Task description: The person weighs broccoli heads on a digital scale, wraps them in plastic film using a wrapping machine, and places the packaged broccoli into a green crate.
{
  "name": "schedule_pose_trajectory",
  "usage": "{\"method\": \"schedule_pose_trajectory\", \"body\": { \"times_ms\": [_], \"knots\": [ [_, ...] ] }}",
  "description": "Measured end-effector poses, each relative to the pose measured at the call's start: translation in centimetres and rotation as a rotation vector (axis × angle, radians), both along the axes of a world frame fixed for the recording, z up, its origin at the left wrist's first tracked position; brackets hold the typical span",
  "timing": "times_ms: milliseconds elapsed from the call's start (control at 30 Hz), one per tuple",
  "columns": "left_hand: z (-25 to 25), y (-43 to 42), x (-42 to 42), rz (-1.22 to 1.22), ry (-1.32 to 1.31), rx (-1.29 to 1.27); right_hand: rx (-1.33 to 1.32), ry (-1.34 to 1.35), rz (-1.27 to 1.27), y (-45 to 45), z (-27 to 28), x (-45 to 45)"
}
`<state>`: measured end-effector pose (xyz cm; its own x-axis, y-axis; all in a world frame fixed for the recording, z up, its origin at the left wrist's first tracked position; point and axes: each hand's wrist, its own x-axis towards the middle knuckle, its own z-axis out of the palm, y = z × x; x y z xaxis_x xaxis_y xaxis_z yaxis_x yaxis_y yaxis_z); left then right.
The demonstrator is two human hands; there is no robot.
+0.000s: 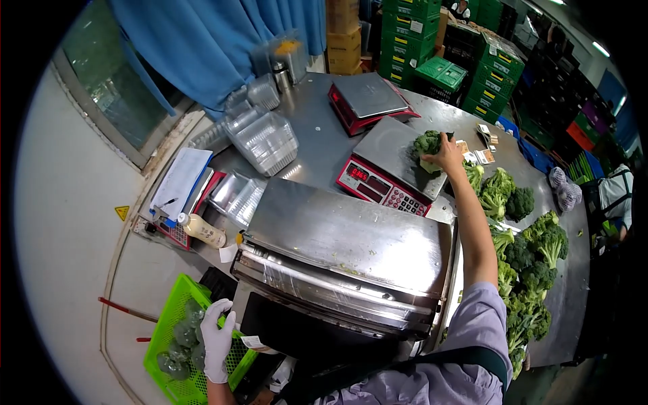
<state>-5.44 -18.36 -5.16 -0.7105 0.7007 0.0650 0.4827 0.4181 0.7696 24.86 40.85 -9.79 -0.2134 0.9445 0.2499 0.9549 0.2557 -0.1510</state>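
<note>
My right hand (445, 156), bare, has its fingers closed around a broccoli head (427, 143) on the steel plate of a red digital scale (391, 183). Red digits glow on that scale's display. At the lower left, my left hand (217, 337) wears a white glove, its fingers partly bent and thumb apart, with nothing visible in it. It hovers by the rim of a bright green basket (162, 325), in which several plastic-wrapped broccoli heads (181, 351) lie. Between my hands stands a steel wrapping machine (344, 236) with clear film along its front.
Loose broccoli (526, 263) is heaped along the table's right side. A second scale (370, 100) stands farther back. Clear plastic trays (266, 138), a bottle (202, 230) and a clipboard (181, 179) are on the left. Green crates (410, 37) are stacked behind the table.
</note>
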Motion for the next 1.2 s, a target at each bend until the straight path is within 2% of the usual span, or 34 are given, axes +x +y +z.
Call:
{"method": "schedule_pose_trajectory", "body": {
  "times_ms": [67,200,233,267,333,400,467,500,533,567,600,633,700,767,867,933,1000,1067,1100,1133,1167,1200],
  "knots": [
    [0.0,-0.2,0.1,-0.001,0.013,-0.003,-0.063,0.107,0.012,0.6,-1.1,0.5],
    [-0.3,-0.7,0.1,-0.013,0.022,0.015,0.012,0.184,0.1,0.4,-2.1,1.1],
    [-0.3,-0.8,0.1,-0.026,0.029,0.025,0.048,0.187,0.107,0.0,-2.3,1.4],
    [-0.2,-0.9,0.2,-0.024,0.033,0.035,0.193,0.166,0.131,-0.4,-2.0,1.5],
    [0.0,-1.1,0.4,-0.061,0.026,0.057,0.008,0.421,0.076,-0.7,-1.2,1.7],
    [0.0,-1.1,0.3,-0.062,0.034,0.052,0.044,0.46,0.059,-2.0,-0.1,1.3],
    [-0.2,-0.9,0.2,-0.066,0.038,0.042,-0.22,0.837,0.202,-5.0,1.9,-0.2],
    [-0.6,-0.6,0.0,-0.09,0.033,0.077,-0.311,0.888,0.17,-6.3,1.9,-1.3],
    [-0.9,-0.3,-0.2,-0.113,0.028,0.112,-0.683,1.101,0.219,-9.7,4.4,-2.3],
    [-0.9,0.3,-0.1,-0.135,0.033,0.13,-0.803,1.126,0.258,-12.9,6.2,-3.6],
    [-0.6,1.0,0.1,-0.152,0.026,0.162,-1.005,1.222,0.347,-13.8,5.1,-4.6],
    [-0.8,1.7,0.0,-0.186,0.054,0.171,-1.053,1.173,0.383,-16.1,5.3,-5.9],
    [-1.0,3.0,-0.3,-0.269,0.128,0.196,-1.314,1.029,0.36,-19.8,5.3,-8.2],
    [-0.5,4.4,-0.2,-0.363,0.172,0.235,-1.355,0.914,0.421,-22.6,4.1,-9.8],
    [0.4,5.9,0.0,-0.456,0.1,0.204,-1.209,0.687,0.36,-25.1,4.4,-10.4],
    [-0.8,7.0,-0.9,-0.555,0.234,0.213,-0.764,0.477,0.386,-24.9,4.4,-9.7],
    [0.1,8.1,-1.0,-0.668,0.298,0.218,-0.638,0.522,0.369,-25.4,4.8,-8.0],
    [-1.1,9.5,-2.6,-0.8,0.466,0.228,-0.004,0.334,0.534,-25.8,3.9,-5.7],
    [-1.2,10.3,-3.3,-0.882,0.738,0.217,-0.03,0.281,0.598,-27.5,5.0,-4.8],
    [-1.2,11.1,-3.9,-0.997,0.875,0.171,-0.058,0.229,0.661,-29.2,6.1,-3.5],
    [-1.2,11.6,-4.3,-1.081,1.01,0.154,-0.127,0.052,0.731,-30.9,7.1,-2.6],
    [-1.1,12.1,-4.6,-1.164,1.147,0.136,0.019,-0.097,0.911,-32.4,6.9,-1.6]
  ]
}}
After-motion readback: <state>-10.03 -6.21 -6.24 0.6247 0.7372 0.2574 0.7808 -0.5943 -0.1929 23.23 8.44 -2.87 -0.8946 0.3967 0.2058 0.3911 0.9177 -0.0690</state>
